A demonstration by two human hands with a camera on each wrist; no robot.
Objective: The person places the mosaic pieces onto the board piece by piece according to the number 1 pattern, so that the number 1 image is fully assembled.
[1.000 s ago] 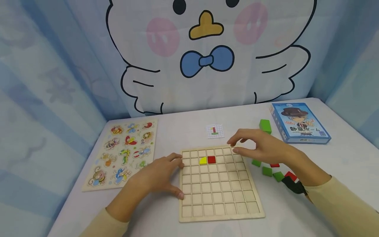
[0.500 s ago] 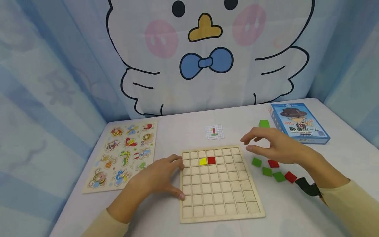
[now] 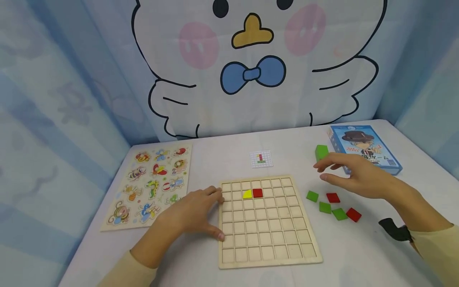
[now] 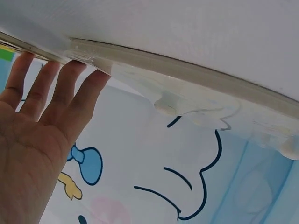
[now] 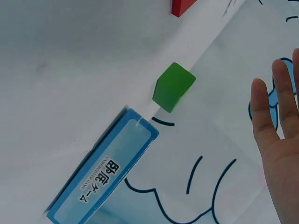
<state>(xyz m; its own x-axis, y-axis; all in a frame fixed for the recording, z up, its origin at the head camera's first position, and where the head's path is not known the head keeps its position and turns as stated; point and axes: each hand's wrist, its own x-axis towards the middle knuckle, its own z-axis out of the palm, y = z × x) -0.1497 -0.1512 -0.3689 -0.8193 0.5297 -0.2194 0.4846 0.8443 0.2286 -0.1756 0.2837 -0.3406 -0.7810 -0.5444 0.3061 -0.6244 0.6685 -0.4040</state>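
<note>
A square wooden grid board (image 3: pixel 263 240) lies on the table with a yellow cut-corner tile (image 3: pixel 247 194) and a red square tile (image 3: pixel 257 193) side by side in its second row. My left hand (image 3: pixel 193 211) rests against the board's left edge, thumb and fingers spread along it. To the right, my right hand (image 3: pixel 355 175) hovers with nothing in it, fingers loosely bent, in front of the blue box (image 3: pixel 390 166) and near a green block (image 3: pixel 321 151). Below it lie several loose green tiles (image 3: pixel 325 207) and two red tiles (image 3: pixel 354 215).
A small pattern card (image 3: pixel 261 159) lies behind the grid board, showing a coloured figure on a printed grid. On the left is a wooden puzzle board (image 3: pixel 140 199) with insect and animal pictures. A cartoon curtain (image 3: pixel 244 107) hangs behind the table. A black strap (image 3: pixel 394 230) hangs by the right sleeve.
My right hand has moved right, from the board's upper right corner to the front of the blue box, uncovering loose tiles. My left hand stays at the board's edge.
</note>
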